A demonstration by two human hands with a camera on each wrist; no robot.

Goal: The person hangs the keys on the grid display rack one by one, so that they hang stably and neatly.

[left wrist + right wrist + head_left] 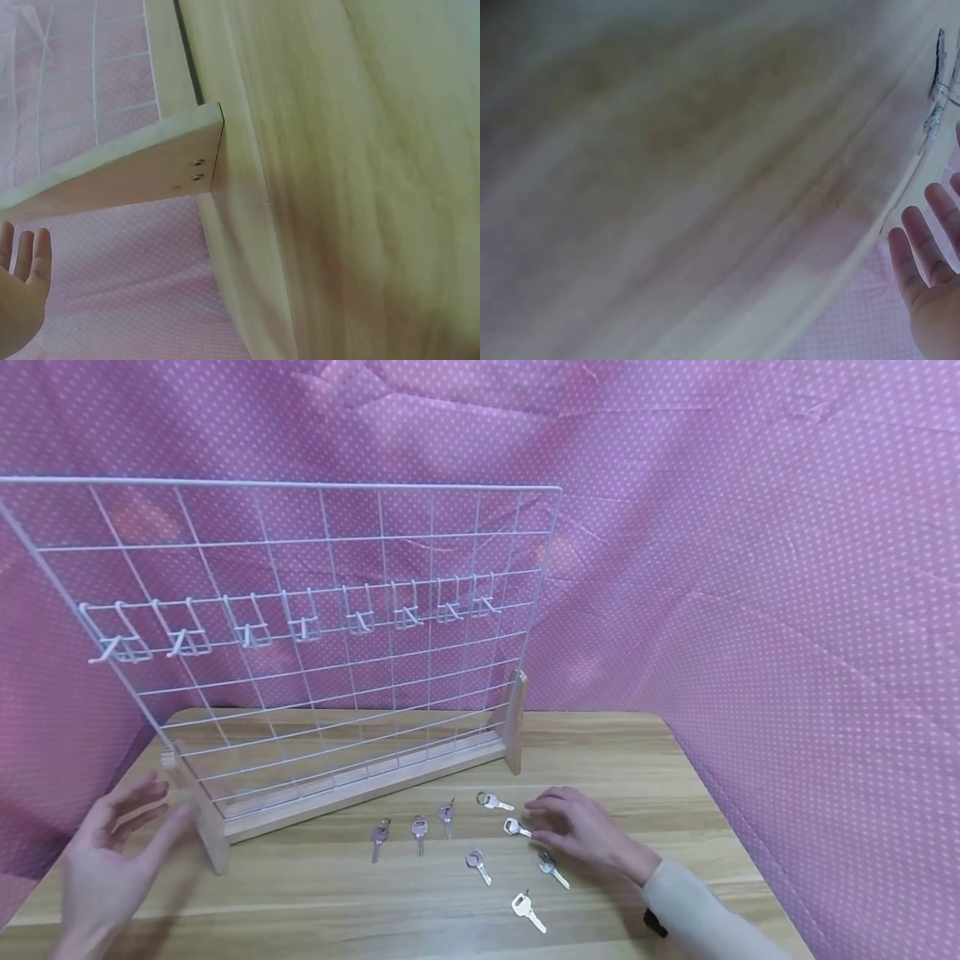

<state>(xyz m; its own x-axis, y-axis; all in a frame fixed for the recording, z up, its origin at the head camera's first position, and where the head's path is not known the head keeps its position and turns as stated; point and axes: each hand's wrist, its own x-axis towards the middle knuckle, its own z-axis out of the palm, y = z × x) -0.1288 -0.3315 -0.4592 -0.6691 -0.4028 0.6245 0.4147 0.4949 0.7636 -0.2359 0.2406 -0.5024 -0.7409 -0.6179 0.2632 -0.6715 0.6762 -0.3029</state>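
Note:
Several small metal keys lie loose on the wooden table [337,910], some with a ring through the head. In the head view my right hand [588,833] hovers over the right side of this group, fingers spread and holding nothing. Its thumb comes right to the tip of one key [516,827]; another key [495,802] lies just beyond the fingers. My left hand [108,860], with relaxed fingers, is beside the left wooden foot [202,814] of a white wire grid rack [352,653]. The left wrist view shows its fingers [40,259] straight near that foot.
Single-prong white hooks [303,627] hang in a row across the grid. The right wooden foot [514,722] stands toward the table's back. Pink dotted cloth [787,635] encloses the back and sides. A dark object [655,922] shows under the right sleeve [697,906].

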